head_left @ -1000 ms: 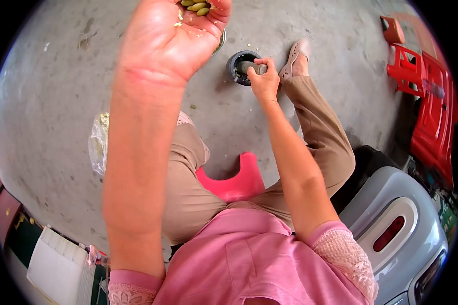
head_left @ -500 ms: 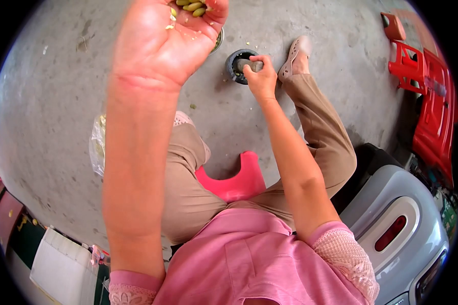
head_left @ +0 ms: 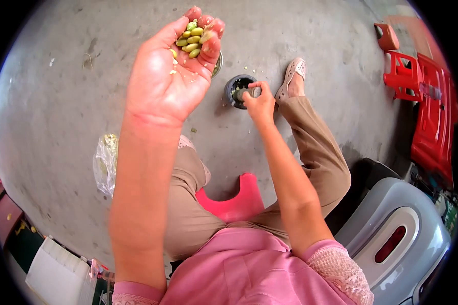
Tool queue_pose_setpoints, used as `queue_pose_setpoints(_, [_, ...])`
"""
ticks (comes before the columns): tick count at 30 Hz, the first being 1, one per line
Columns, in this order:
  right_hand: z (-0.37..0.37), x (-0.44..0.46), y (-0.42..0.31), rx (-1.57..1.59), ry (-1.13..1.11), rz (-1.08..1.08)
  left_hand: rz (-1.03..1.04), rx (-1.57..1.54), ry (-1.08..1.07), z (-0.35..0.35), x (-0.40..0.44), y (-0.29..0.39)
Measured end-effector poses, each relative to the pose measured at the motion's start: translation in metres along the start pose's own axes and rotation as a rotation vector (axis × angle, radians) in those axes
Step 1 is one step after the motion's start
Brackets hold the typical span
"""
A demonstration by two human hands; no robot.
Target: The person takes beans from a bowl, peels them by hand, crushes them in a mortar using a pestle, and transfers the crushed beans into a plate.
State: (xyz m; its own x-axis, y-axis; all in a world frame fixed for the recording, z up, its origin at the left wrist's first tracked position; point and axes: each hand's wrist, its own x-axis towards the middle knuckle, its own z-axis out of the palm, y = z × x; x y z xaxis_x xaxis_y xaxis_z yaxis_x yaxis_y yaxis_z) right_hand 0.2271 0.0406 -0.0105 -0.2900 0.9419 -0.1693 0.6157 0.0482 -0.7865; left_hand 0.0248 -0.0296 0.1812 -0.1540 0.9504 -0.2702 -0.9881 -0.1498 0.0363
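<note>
My left hand (head_left: pixel 170 76) is raised close to the camera, palm up and fingers curled in a cup. Several small, oval, green beans (head_left: pixel 192 41) lie in it, with pale crumbs stuck to the palm and fingertips. Lower down and further right, my right hand (head_left: pixel 261 105) grips the thick end of a grey pestle (head_left: pixel 250 93). The pestle leans into a dark mortar (head_left: pixel 230 91) on the floor, where some greenish bits show. Behind my left hand, a metal bowl (head_left: pixel 219 65) is mostly hidden.
A clear plastic bag (head_left: pixel 105 170) with greenish contents lies left of my leg. I sit on a pink stool (head_left: pixel 234 207) on the concrete floor (head_left: pixel 66 117). Red plastic stools (head_left: pixel 404 76) stand at the right, beyond a grey vehicle part (head_left: pixel 392 229).
The whole scene has shifted lower in view, and all of my cupped left hand with the beans now shows. My right hand still holds the pestle in the mortar.
</note>
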Motion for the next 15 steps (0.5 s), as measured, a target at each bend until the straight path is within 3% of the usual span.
queue_pose_setpoints(1, [-0.001, -0.002, 0.001, 0.058, -0.029, 0.130, 0.041, 0.028, 0.065, 0.000, 0.000, -0.002])
queue_pose_setpoints(9, [-0.042, -0.008, -0.026, 0.205, 0.061, 0.042, 0.146, 0.264, 0.321, 0.006, -0.003, -0.030])
queue_pose_setpoints(12, [-0.007, -0.011, 0.010, -0.079, 0.030, -0.072, 0.097, 0.309, 0.297, -0.005, 0.000, -0.032])
queue_pose_setpoints(15, [-0.003, -0.009, 0.009, -0.029, 0.098, -0.068, 0.002, 0.316, 0.235, -0.014, 0.003, -0.029])
